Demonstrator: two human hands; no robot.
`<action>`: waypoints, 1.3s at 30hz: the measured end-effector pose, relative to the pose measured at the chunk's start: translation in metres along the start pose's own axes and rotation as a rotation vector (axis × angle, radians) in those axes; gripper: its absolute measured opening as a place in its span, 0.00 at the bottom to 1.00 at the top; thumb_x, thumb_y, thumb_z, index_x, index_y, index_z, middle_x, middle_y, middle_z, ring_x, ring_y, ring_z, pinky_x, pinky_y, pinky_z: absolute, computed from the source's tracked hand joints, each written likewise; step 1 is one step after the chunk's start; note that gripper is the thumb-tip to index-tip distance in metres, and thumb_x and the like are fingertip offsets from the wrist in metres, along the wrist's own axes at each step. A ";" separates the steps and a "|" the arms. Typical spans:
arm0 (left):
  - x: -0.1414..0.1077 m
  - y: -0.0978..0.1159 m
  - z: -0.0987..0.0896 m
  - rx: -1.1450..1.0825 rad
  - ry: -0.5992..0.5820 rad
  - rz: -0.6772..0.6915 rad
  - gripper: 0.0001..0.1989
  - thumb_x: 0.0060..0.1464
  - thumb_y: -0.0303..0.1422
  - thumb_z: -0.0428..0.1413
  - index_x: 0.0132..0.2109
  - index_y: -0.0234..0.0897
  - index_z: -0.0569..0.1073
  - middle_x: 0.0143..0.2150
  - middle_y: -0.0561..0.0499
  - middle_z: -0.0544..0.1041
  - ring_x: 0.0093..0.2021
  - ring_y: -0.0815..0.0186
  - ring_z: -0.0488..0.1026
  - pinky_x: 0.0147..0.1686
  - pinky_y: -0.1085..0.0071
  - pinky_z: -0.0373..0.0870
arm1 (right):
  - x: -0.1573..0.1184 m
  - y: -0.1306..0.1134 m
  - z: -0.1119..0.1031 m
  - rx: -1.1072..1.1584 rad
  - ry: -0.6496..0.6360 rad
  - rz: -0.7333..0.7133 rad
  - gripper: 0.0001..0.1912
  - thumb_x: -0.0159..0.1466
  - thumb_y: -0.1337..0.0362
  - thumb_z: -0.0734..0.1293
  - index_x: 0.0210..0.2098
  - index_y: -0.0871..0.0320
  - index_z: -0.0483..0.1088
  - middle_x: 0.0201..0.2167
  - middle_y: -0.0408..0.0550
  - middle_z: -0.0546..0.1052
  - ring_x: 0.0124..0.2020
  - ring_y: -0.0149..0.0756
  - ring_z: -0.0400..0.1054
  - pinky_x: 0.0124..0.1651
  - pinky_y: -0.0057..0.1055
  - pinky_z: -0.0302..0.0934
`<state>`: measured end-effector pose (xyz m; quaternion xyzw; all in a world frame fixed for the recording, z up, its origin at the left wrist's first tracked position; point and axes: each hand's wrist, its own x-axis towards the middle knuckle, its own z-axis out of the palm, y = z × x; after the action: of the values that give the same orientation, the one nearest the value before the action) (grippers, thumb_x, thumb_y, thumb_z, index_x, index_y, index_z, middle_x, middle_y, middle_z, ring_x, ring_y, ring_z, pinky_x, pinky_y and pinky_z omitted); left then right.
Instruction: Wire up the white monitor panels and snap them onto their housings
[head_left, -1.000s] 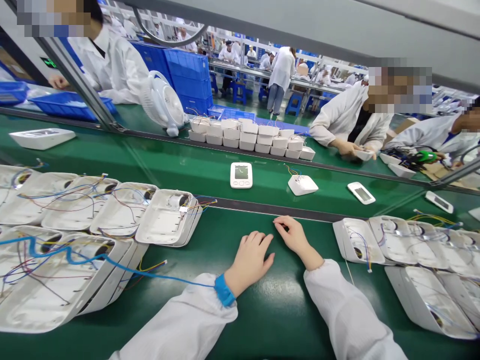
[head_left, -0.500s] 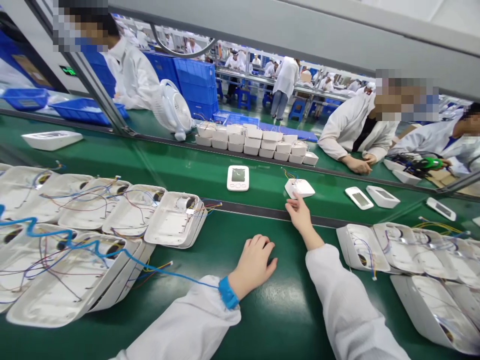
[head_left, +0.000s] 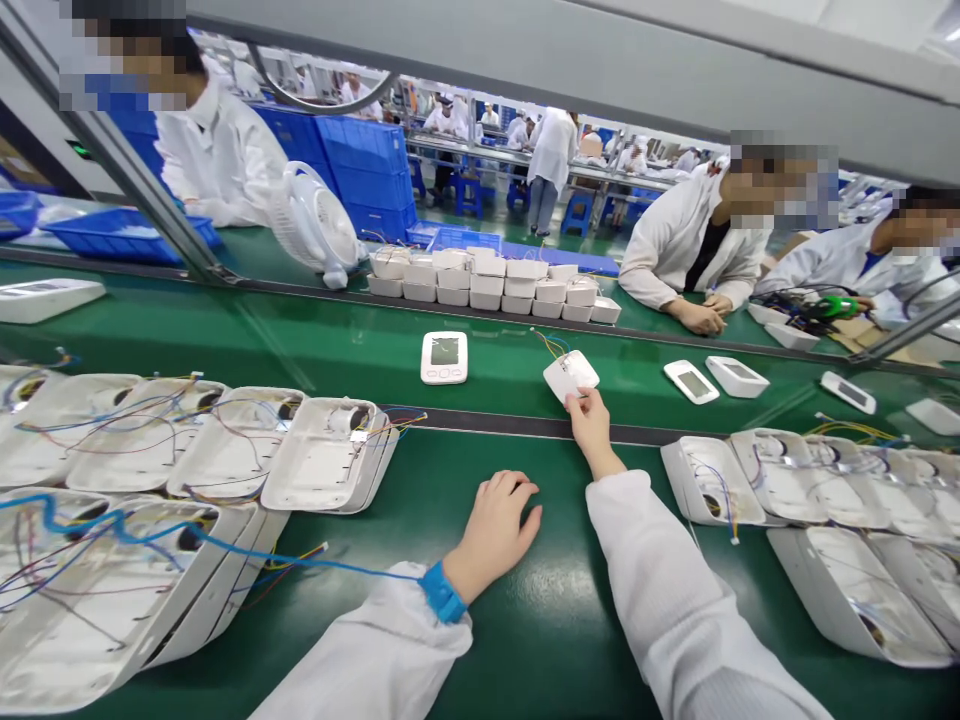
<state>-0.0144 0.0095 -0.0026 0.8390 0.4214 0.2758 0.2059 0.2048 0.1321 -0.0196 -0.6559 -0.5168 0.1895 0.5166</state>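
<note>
My right hand (head_left: 591, 428) pinches the near edge of a white plastic housing (head_left: 568, 372) between thumb and fingers. The housing is tilted up, and thin coloured wires (head_left: 551, 343) stick out from its far left side. Loosely spread, my left hand (head_left: 491, 535) rests on the green worktop (head_left: 540, 600) with nothing in it; a blue wrist strap (head_left: 442, 592) with a coiled blue cord circles that wrist. Left of the held housing lies a white monitor (head_left: 444, 357) with a grey screen, face up.
Stacked open white shells (head_left: 322, 455) with loose wires crowd the left side, and more shells (head_left: 817, 480) stand at the right. White units (head_left: 691, 381) lie on the belt. Beyond are piled housings (head_left: 487, 285), a fan (head_left: 319, 225) and co-workers in white coats.
My right hand has closed on the housing's near edge and tipped it up. My left hand stays on the worktop. The whole view has shifted slightly.
</note>
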 end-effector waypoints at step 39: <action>0.013 -0.020 0.007 -0.182 0.080 -0.013 0.15 0.63 0.37 0.49 0.48 0.37 0.78 0.57 0.42 0.72 0.58 0.54 0.67 0.57 0.52 0.65 | 0.103 0.033 -0.074 -0.827 0.052 0.573 0.32 0.70 0.47 0.52 0.62 0.64 0.63 0.70 0.68 0.42 0.69 0.62 0.34 0.63 0.62 0.40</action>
<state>-0.0152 0.0309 -0.0157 0.8023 0.4079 0.3451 0.2662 0.3194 0.1888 0.0100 -0.9258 -0.3345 0.0867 0.1535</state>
